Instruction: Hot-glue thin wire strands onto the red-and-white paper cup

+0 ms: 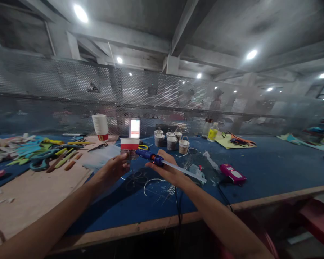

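Observation:
My left hand [115, 167] is closed around the lower part of a small red and white paper cup [129, 144], partly hidden by the fingers. In my right hand [165, 166] is a blue hot glue gun [150, 157], its nozzle end pointing left at the cup. A long translucent glue stick [185, 171] sticks out of the gun's back end toward the right. Whether the nozzle touches the cup I cannot tell. Just behind the cup stands a lit phone screen [135, 128]. Below the hands, dark scissors [136, 180] lie on the blue table.
Several little handled buckets [171, 141] stand beyond my right hand. Stacked paper cups [100, 126] are at the back left, near teal scissors [41, 160]. A magenta box [232, 174] and a yellow-labelled bottle [212, 132] are on the right. Thin wires [170, 190] lie in front.

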Motion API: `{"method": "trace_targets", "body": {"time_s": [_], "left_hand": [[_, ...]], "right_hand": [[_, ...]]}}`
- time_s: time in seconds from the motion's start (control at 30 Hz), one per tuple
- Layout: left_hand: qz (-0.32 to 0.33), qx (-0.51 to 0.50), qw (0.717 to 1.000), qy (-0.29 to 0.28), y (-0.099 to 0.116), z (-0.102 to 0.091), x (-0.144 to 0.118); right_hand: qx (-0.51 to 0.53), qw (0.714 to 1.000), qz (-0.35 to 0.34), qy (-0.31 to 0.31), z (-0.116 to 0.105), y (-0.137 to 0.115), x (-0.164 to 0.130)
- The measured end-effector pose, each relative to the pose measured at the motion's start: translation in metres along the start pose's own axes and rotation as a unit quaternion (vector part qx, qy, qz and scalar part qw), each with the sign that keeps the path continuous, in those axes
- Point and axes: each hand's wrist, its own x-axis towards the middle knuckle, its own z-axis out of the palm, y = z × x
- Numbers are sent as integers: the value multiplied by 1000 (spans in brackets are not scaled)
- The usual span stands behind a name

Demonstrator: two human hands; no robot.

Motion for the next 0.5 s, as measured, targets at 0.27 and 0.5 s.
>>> {"method": "trace_targets", "body": {"time_s": [0.27,0.5], "left_hand": [[-1,-21,1000,-18,-1,-4,1],[-8,-50,999,-12,-3,-10,4]], "right_hand": [[10,1000,-5,-7,-2,0,0],[1,1000,4,-4,-3,-3,0]]}}
